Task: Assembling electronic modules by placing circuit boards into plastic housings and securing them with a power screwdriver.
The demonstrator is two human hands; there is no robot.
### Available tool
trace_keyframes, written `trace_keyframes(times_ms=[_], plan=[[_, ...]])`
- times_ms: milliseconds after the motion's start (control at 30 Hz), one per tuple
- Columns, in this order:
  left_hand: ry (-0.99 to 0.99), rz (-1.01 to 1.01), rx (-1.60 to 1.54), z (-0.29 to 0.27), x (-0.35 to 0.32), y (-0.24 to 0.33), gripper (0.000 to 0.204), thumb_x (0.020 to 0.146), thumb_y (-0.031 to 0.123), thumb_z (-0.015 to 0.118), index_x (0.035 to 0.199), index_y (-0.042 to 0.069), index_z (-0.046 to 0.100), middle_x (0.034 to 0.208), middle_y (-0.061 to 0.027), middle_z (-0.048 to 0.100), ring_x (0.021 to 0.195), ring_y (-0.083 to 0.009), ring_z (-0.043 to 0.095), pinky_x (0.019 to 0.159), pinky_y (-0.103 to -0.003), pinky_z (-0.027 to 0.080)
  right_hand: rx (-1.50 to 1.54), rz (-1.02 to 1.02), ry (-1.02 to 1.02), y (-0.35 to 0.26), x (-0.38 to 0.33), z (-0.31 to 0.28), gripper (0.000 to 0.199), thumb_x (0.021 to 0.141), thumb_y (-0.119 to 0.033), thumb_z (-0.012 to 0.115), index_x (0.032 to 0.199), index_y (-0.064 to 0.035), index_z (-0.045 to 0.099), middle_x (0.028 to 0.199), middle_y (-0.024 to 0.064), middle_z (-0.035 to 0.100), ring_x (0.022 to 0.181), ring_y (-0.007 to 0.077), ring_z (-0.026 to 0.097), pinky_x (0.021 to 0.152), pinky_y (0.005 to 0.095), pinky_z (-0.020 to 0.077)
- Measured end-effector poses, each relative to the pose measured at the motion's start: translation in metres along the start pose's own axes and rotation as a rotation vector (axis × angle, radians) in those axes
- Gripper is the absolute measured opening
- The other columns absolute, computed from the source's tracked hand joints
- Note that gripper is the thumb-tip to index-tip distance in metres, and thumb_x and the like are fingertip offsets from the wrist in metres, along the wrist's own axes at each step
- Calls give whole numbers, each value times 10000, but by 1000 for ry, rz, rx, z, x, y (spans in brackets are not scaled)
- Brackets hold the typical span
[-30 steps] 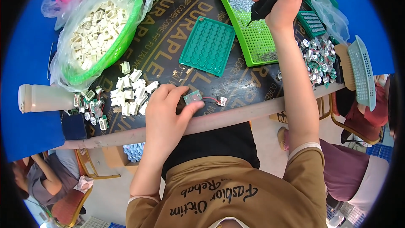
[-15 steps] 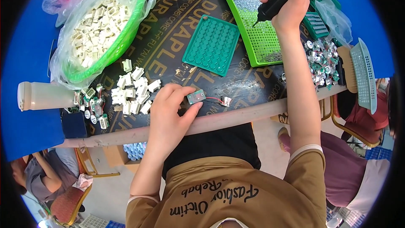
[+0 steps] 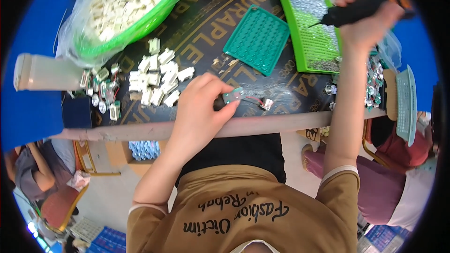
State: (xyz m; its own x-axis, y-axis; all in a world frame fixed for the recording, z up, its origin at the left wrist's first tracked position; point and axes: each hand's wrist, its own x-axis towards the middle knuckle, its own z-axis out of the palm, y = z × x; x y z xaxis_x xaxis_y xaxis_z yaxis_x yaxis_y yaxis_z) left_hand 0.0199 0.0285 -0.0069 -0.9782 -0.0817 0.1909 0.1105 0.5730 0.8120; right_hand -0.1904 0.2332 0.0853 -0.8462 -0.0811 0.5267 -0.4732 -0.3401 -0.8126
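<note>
Fingers point(image 3: 218, 85) of the left hand point(image 3: 202, 99): thumb and index finger pinched on a board.
Board point(image 3: 233, 95): small, green, rectangular, near the tabletop's close edge.
Wires point(image 3: 253, 99): red and dark, leading right from the board to a silver end piece point(image 3: 267, 105) on the tabletop.
Tabletop point(image 3: 290, 94): dark, gold lettering, pale rounded edge.
Box point(image 3: 78, 112): dark blue, at the left end of that edge.
Spare boards point(image 3: 101, 86): one heap, some with silver discs, just behind the box.
Housings point(image 3: 154, 80): white, loosely piled between the spare boards and the left hand.
Container point(image 3: 49, 72): translucent, lying on its side, far left.
Silver-and-green parts point(image 3: 375, 82): heaped at right, partly hidden by the right forearm.
Green tray point(image 3: 259, 40): rows of round forms, tilted, beyond the board.
Lime tray point(image 3: 291, 21): perforated, right of the green tray; silvery small pieces in its far part, darker ones at its near end.
Right hand point(image 3: 370, 27): slightly blurred, fingers wrapped around a screwdriver.
Screwdriver point(image 3: 358, 8): black with orange, raised, thin tip pointing left over the lime tray.
Basket point(image 3: 156, 20): bright green, bag-lined, full of white housings, far left.
</note>
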Motion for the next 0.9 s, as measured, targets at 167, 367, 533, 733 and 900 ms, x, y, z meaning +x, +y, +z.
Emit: trace_keyframes(times_ms=[167, 367, 533, 733, 900], plan=[[-10, 25, 34, -2, 1, -2, 183, 644, 55, 691, 764, -3, 566, 709, -63, 501, 584, -167, 512, 526, -265, 413, 372, 177, -430, -55, -41, 19, 623, 704, -572, 373, 929, -23, 565, 674, 78, 406, 648, 179, 339, 676, 321, 290], [-7, 29, -17, -2, 2, -4, 181, 639, 57, 685, 729, -5, 541, 689, -74, 484, 593, -191, 506, 527, -283, 408, 350, 63, -527, -42, -95, 78, 927, 583, -825, 452, 1102, -58, 470, 771, 93, 497, 632, 192, 455, 641, 338, 361], [5, 25, -35, -2, 1, -4, 169, 647, 75, 674, 724, -2, 544, 681, -81, 478, 632, -218, 502, 546, -307, 401, 281, 116, -653, -31, -108, 90, 925, 587, -835, 431, 1110, -73, 471, 711, 64, 487, 591, 182, 437, 607, 331, 349], [17, 52, -17, -1, 0, -6, 169, 639, 89, 667, 717, 4, 544, 680, -94, 477, 671, -257, 499, 581, -343, 397, 247, 60, -729, -18, -108, 92, 1043, 518, -885, 408, 1183, -82, 418, 725, 57, 514, 563, 178, 463, 568, 322, 361], [31, 63, 0, -1, 0, -7, 173, 629, 87, 667, 717, 2, 543, 684, -98, 481, 679, -264, 501, 591, -349, 401, 284, 61, -756, -10, -107, 93, 1039, 532, -882, 400, 1190, -79, 412, 716, 58, 509, 565, 176, 461, 568, 318, 360]])
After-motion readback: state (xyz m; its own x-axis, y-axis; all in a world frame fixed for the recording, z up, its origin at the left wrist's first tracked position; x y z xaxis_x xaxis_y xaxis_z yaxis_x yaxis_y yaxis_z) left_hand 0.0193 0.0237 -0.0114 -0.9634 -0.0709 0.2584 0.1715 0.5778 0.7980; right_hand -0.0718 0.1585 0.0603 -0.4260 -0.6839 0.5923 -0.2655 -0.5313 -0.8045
